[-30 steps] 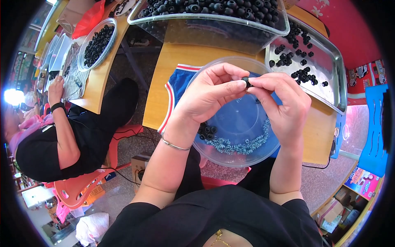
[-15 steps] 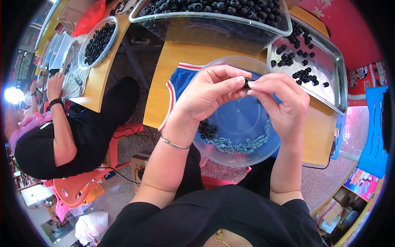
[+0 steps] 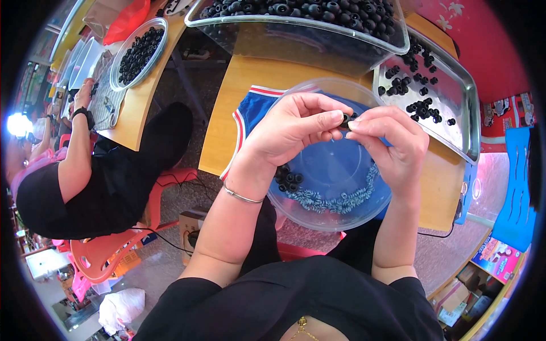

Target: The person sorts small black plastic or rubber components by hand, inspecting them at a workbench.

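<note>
My left hand (image 3: 293, 131) and my right hand (image 3: 392, 142) meet fingertip to fingertip over a clear round plastic bowl (image 3: 318, 213). Both pinch one small black ring-shaped part (image 3: 345, 119) between thumbs and forefingers. In the bowl lie a few black rings (image 3: 289, 177) at the left and a curved row of small grey-blue toothed parts (image 3: 335, 200) along the near wall. A thin bracelet circles my left wrist.
A metal tray (image 3: 455, 122) with scattered black rings sits at the right on the wooden table (image 3: 227, 125). A big clear tub (image 3: 296, 25) of black rings stands at the back. Another person in black sits at the left by a second table with a bowl of rings (image 3: 136, 51).
My hands have stayed together over the bowl, with only small finger shifts around the black ring. The person at the left moved a hand slightly on their table.
</note>
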`<state>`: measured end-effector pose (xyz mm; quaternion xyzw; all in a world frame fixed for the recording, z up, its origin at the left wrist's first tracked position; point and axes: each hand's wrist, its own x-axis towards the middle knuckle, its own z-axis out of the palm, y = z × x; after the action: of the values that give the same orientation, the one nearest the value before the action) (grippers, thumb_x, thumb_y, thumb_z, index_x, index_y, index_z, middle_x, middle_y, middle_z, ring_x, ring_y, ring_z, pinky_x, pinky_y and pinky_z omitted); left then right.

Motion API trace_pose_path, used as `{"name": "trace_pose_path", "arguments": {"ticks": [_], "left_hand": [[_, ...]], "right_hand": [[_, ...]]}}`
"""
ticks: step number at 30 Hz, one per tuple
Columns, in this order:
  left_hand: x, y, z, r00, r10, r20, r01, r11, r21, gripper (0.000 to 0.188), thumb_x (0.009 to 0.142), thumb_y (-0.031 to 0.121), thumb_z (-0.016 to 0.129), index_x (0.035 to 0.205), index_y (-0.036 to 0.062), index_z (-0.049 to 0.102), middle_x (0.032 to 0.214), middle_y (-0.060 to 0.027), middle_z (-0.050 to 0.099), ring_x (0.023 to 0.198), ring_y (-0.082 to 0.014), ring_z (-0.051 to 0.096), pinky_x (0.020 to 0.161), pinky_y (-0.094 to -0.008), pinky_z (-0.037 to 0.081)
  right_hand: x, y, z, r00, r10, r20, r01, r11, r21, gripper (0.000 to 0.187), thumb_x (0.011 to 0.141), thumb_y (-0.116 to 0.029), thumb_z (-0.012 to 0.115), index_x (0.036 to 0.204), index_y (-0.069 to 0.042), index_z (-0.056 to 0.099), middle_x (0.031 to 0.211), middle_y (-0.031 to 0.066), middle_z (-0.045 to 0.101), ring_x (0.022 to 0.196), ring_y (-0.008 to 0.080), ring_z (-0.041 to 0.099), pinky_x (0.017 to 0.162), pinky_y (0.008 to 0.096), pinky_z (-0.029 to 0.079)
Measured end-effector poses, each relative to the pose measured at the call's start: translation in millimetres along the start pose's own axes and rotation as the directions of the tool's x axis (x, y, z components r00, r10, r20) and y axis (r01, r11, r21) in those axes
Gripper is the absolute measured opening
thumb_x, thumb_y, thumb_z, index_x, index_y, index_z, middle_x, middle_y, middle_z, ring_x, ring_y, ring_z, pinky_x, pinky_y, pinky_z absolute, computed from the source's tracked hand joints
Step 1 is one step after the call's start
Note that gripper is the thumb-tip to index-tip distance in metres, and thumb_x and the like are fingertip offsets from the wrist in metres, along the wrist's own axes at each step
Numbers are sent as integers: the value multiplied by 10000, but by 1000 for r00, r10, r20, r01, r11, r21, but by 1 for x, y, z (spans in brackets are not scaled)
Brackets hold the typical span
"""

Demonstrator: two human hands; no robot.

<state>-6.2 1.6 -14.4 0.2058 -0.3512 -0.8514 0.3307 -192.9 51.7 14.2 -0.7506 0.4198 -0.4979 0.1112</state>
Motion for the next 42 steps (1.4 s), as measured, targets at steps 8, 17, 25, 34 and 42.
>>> {"name": "trace_pose_path", "arguments": {"ticks": [8,17,25,34,42], "left_hand": [[-1,-1,-3,1000,5,2,-5,1000,-3,211,899,72,626,1082,-32,641,886,-74,672,740,-102,647,701,-205,548],[-4,5,-2,999,-1,49,-5,991,132,366,848,111,702,1146,-34,547,818,-60,662,725,-98,638,682,-217,526],[-6,14,5,994,-74,77,53,968,245,581,807,78,730,1272,-33,401,770,-54,619,664,-112,632,594,-197,491],[-11,20,5,998,-15,64,-7,945,327,514,839,72,678,1277,-38,432,833,-59,632,724,-118,645,655,-202,515],[-25,41,-9,988,105,-110,-48,902,428,204,972,116,479,1042,-34,597,950,-68,614,801,-106,619,663,-190,502]], "right_hand": [[1,-2,0,1000,19,18,-18,1000,-22,157,649,12,770,765,-32,673,747,59,642,661,170,637,551,254,493],[7,-10,-10,907,289,305,-347,925,157,273,688,-32,771,946,-39,682,775,52,590,671,135,583,580,253,477],[0,-7,-8,917,210,340,-265,956,124,269,665,-92,784,909,-54,677,734,36,568,634,146,569,574,263,471],[2,-9,-4,938,165,305,-205,973,104,264,676,-121,780,910,-60,674,755,49,601,607,161,564,555,265,464],[-12,-14,17,849,136,511,-150,989,-15,191,700,-17,702,880,-38,643,832,96,613,747,271,637,639,345,512]]}}
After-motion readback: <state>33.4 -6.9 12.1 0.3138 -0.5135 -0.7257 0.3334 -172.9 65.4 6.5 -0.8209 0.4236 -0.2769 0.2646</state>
